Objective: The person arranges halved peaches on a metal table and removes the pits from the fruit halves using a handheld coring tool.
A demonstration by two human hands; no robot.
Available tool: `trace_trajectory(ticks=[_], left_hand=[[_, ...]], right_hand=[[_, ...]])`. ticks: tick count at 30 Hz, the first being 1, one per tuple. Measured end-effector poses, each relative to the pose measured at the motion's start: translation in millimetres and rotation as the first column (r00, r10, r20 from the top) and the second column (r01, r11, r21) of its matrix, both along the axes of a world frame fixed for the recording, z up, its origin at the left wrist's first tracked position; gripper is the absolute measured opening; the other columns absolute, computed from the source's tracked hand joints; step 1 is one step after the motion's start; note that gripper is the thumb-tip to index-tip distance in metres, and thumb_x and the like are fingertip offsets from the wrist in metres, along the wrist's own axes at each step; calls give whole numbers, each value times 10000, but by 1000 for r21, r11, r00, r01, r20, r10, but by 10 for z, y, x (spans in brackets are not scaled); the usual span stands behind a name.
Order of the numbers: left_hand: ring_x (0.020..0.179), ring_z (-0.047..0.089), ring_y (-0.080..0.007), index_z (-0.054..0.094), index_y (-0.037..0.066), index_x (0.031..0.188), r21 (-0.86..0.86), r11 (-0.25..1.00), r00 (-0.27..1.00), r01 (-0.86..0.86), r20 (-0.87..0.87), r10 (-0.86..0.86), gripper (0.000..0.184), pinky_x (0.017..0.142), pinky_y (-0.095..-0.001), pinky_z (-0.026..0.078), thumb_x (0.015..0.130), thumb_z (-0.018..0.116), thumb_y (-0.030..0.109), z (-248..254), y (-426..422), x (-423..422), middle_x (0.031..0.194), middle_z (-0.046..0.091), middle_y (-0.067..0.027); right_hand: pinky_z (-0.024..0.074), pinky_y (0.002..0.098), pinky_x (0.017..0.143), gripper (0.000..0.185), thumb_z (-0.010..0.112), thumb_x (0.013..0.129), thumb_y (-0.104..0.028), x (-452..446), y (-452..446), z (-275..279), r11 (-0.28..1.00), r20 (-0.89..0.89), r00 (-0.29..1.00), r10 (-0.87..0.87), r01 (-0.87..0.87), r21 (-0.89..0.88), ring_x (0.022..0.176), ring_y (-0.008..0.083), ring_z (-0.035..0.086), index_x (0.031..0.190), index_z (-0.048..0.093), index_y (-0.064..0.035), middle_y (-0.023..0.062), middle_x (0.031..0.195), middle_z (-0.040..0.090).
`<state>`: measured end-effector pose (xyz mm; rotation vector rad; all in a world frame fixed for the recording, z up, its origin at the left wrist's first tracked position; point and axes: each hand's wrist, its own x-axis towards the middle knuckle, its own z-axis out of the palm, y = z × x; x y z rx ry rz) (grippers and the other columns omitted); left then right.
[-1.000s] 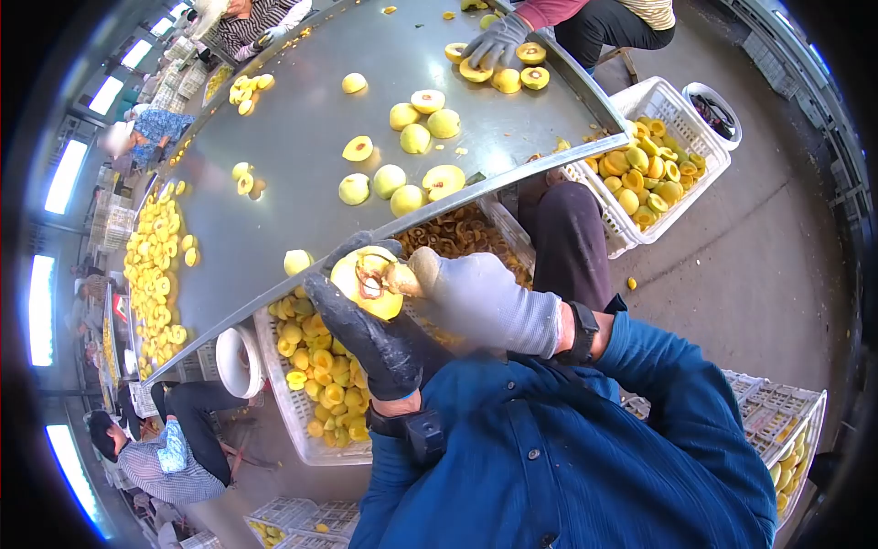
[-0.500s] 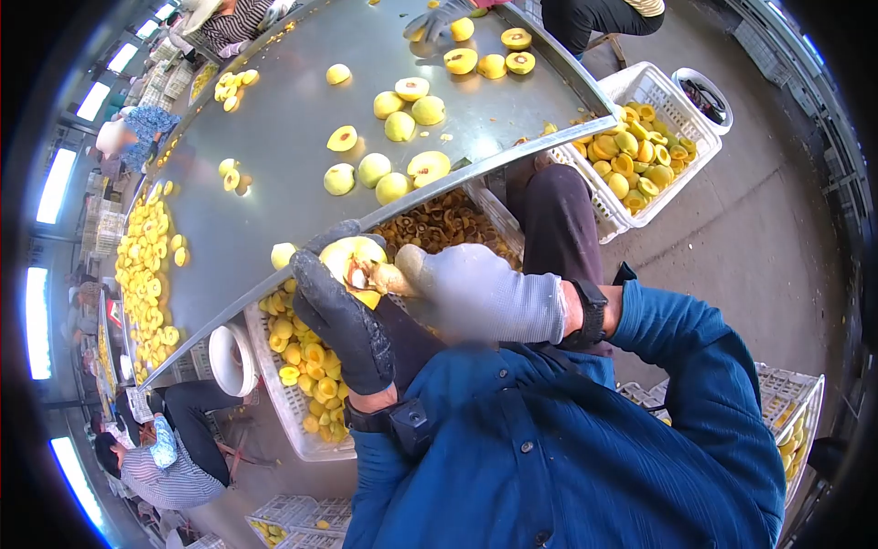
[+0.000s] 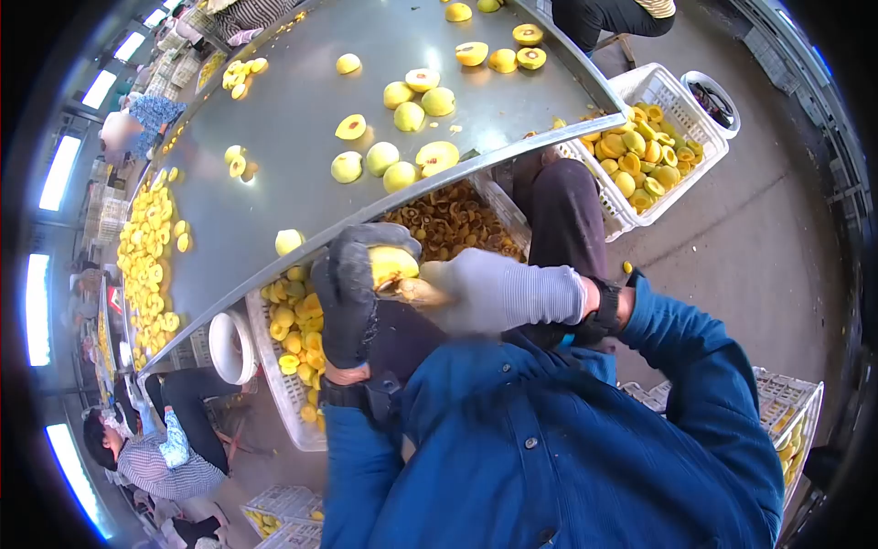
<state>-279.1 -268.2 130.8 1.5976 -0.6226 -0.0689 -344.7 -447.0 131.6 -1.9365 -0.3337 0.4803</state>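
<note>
L hand (dk glove): fingers curled round yellow fruit half, held just off near edge of metal table. R hand (lt grey glove): closed on tan-handled tool, its end at fruit's lower side; exact contact hidden. Crate w/ fruit below L hand; brown scraps beyond.

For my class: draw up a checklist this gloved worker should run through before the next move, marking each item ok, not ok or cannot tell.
1. Left hand gripping the fruit piece: ok.
2. Right hand gripping the wooden-looking tool: ok.
3. Tool's tip placed in the flesh: cannot tell; it is not clear.
4. Gloves on both hands: ok.
5. Brown scraps visible below the table's edge: ok.
</note>
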Motion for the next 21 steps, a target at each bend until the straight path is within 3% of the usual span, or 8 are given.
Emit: trace_trajectory(ticks=[1, 6, 9, 13, 14, 17, 19, 21], left_hand=[[774, 656, -253, 594, -32, 956, 138, 989, 990, 52, 120, -68, 503, 716, -352, 547, 984, 432, 444, 18, 26, 23, 871, 665, -171], [740, 609, -245, 563, 44, 949, -443, 892, 963, -88, -267, -38, 549, 686, -379, 535, 993, 334, 541, -185, -111, -16, 803, 616, -130], [718, 599, -245, 564, 51, 951, -495, 817, 922, -295, -373, 107, 540, 664, -371, 535, 987, 351, 546, -281, -201, -85, 804, 606, -120], [870, 587, -218, 563, 65, 1091, -773, 446, 739, -451, -603, -299, 441, 750, -345, 531, 1001, 400, 465, -564, 1, 41, 949, 607, -80], [917, 582, -212, 526, 82, 1173, -741, 523, 773, -422, -595, -219, 410, 790, -332, 531, 1003, 418, 439, -640, 54, 44, 1050, 590, -69], [968, 596, -202, 496, 102, 1258, -628, 591, 791, -506, -611, 29, 478, 804, -315, 536, 1001, 390, 491, -778, 205, 109, 1142, 594, -65], [915, 627, -209, 506, 75, 1241, -522, 581, 725, -625, -663, 185, 583, 767, -319, 546, 981, 353, 575, -892, 444, 104, 1090, 623, -88], [830, 650, -227, 556, 25, 1159, -420, 645, 749, -638, -534, 393, 655, 747, -339, 554, 971, 335, 612, -1114, 955, 121, 1013, 656, -118]], right_hand=[[480, 332, 655, 285, 625, 842, -179, 18, 1, -14, 985, 156, 987, 42, -14, -175, 685, 151, 593, 1054, 609, 12, 97, 706, 608], [501, 446, 636, 301, 649, 833, -261, 1, 225, -283, 924, 101, 990, -100, 54, 378, 729, 401, 631, 999, 575, -21, 224, 779, 637], [496, 447, 606, 320, 666, 834, -309, 77, 303, -470, 983, 416, 905, -88, 145, -109, 671, 384, 622, 971, 552, -44, 200, 713, 613], [491, 448, 568, 281, 672, 826, -345, 206, 342, -918, 989, 534, 842, -76, 133, -70, 639, 364, 617, 937, 543, -121, 144, 698, 614], [489, 434, 550, 238, 667, 825, -338, 246, 329, -1006, 994, 585, 804, -111, 83, 75, 633, 347, 621, 928, 554, -155, 116, 697, 620], [500, 420, 550, 190, 652, 822, -279, 479, 379, -1527, 966, 597, 792, -126, 236, -109, 642, 350, 633, 946, 578, -157, 112, 716, 637], [514, 434, 572, 184, 623, 822, -223, 466, 3, -2243, 762, 360, 932, 41, 204, -615, 660, 369, 644, 963, 584, -113, 141, 726, 647], [518, 468, 601, 225, 598, 821, -210, 414, -95, -2275, 669, 164, 986, -7, 126, -732, 686, 401, 647, 973, 569, -46, 191, 734, 648]])
